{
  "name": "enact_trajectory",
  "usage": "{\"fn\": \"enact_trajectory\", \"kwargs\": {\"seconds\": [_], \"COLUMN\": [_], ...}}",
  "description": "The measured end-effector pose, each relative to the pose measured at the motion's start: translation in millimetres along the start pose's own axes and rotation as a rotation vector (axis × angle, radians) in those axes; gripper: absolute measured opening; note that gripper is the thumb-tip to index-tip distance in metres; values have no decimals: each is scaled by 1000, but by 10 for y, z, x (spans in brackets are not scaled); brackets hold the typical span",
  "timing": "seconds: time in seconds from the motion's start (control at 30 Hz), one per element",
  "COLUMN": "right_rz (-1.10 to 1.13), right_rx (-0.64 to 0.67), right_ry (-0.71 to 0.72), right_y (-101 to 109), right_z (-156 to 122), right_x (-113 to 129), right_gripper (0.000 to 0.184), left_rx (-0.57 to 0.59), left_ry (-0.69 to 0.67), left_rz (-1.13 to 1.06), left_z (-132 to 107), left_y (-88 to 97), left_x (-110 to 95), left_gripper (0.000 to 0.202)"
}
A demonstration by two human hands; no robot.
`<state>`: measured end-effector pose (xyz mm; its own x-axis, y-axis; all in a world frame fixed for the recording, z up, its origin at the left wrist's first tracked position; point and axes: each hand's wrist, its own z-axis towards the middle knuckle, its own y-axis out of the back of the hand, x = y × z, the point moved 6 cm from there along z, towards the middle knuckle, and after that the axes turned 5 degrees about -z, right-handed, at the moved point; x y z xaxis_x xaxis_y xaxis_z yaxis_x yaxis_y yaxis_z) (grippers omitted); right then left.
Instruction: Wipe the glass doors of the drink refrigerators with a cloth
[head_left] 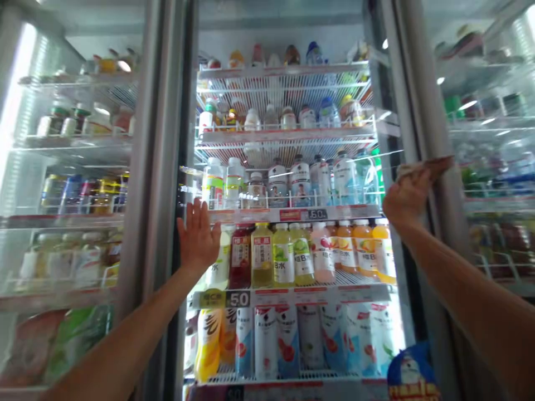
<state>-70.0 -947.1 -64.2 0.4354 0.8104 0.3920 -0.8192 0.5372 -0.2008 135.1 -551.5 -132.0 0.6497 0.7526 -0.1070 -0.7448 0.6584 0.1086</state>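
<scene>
My left hand [199, 236] is raised with fingers stretched out, palm towards the glass door [288, 33] of a drinks fridge, beside its left frame. It holds nothing and looks pressed to the glass. My right hand [407, 195] is closed on a brownish cloth [438, 165] at the right door frame [413, 100]. One end of the cloth sticks out to the right over the metal. Behind the glass stand rows of bottles, among them a dark red bottle [240, 256] and a yellow-green bottle [262, 255] near my left hand.
A left fridge section [71, 142] and a right fridge section [493, 125] flank the door, both stocked with drinks. Tall cartons [288, 342] line the lower shelf. A blue round sticker [412, 373] is low on the right. A vertical metal frame [156, 167] stands left.
</scene>
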Motion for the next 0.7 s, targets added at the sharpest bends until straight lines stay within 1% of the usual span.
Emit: {"fn": "enact_trajectory", "kwargs": {"seconds": [0.03, 0.13, 0.17, 0.2, 0.23, 0.27, 0.3, 0.37, 0.4, 0.43, 0.47, 0.5, 0.53, 0.57, 0.63, 0.67, 0.7], "right_rz": [26, 270, 334, 378, 398, 398, 380, 312, 280, 258, 251, 262, 287, 320, 392, 422, 440], "right_rx": [9, 166, 214, 249, 268, 269, 253, 190, 161, 145, 142, 151, 168, 188, 230, 253, 274], "right_ry": [45, 439, 557, 636, 659, 623, 531, 247, 119, 32, 2, 30, 107, 217, 475, 599, 685], "right_y": [13, 73, 109, 140, 155, 151, 130, 60, 25, -5, -25, -32, -20, 10, 105, 153, 185], "right_z": [-53, -408, -537, -629, -663, -630, -537, -269, -153, -71, -31, -37, -92, -191, -469, -606, -703], "right_x": [159, 887, 1057, 1142, 1135, 1046, 896, 543, 428, 397, 466, 626, 852, 1108, 1558, 1690, 1731], "right_gripper": [49, 47, 44, 42, 41, 41, 42, 47, 50, 52, 53, 52, 50, 48, 43, 42, 42], "left_rx": [4, 21, 24, 26, 27, 28, 28, 23, 19, 14, 11, 10, 10, 10, 13, 13, 12], "left_ry": [4, 4, 3, 1, 1, 2, 5, 9, 8, 7, 7, 7, 7, 7, 3, 1, 2], "left_rz": [6, 18, 20, 23, 26, 30, 34, 39, 40, 40, 39, 37, 34, 31, 26, 24, 23], "left_z": [3, 14, 17, 19, 19, 19, 18, 16, 15, 14, 13, 12, 11, 10, 8, 7, 7], "left_y": [10, 23, 25, 25, 25, 24, 22, 18, 16, 14, 13, 12, 13, 16, 23, 28, 31], "left_x": [-4, -6, -5, -6, -7, -8, -9, -13, -14, -14, -13, -11, -8, -6, -7, -8, -8], "left_gripper": [63, 64, 64, 65, 65, 65, 65, 64, 64, 63, 63, 63, 63, 63, 62, 62, 62]}}
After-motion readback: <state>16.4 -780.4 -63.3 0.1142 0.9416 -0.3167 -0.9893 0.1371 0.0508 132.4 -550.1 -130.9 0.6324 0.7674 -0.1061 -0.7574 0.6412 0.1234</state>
